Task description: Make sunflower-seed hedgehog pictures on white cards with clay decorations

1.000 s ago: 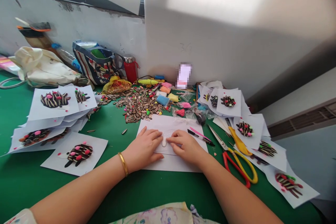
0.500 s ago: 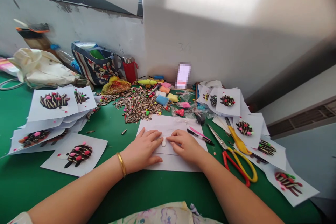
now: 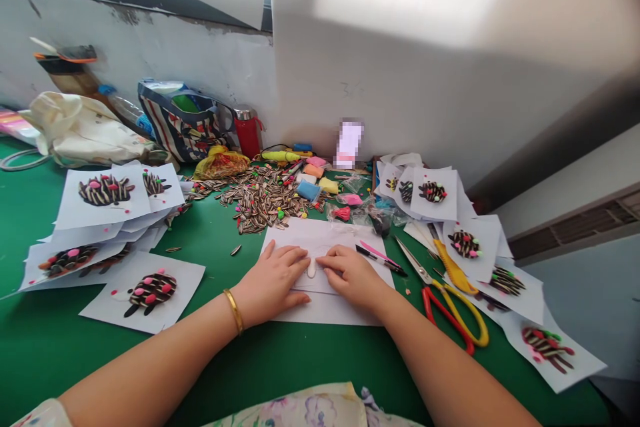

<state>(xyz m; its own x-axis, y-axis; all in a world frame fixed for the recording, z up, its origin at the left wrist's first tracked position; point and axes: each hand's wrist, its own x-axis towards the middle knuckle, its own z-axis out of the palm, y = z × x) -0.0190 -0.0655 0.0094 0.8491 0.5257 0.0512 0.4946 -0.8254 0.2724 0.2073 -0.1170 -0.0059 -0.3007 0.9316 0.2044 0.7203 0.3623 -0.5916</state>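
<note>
A sheet of white paper (image 3: 325, 310) lies on the green table in front of me, with a smaller white sheet on top. On it sits a small elongated white piece (image 3: 311, 269), which looks like soft clay, between my fingertips. My left hand (image 3: 279, 273) rests flat on the paper, fingers stretched, their tips at the piece's left side. From the right, my right hand (image 3: 347, 275) bends its fingers together against the paper, index fingertip beside the piece. Whatever lies under those curled fingers is hidden. A black pen (image 3: 377, 259) and a pink pen (image 3: 380, 252) lie beside the right hand.
Scissors (image 3: 445, 293) and a yellow cutter (image 3: 453, 267) lie to the right. Finished seed pictures are stacked left (image 3: 115, 203) and right (image 3: 520, 307). Behind the paper are heaped sunflower seeds (image 3: 260, 200), clay packets (image 3: 309, 191), a red flask (image 3: 247, 133) and bags (image 3: 80, 127).
My hands stay almost in place around the white piece, with only slight finger movement. The whole view has shifted a little.
</note>
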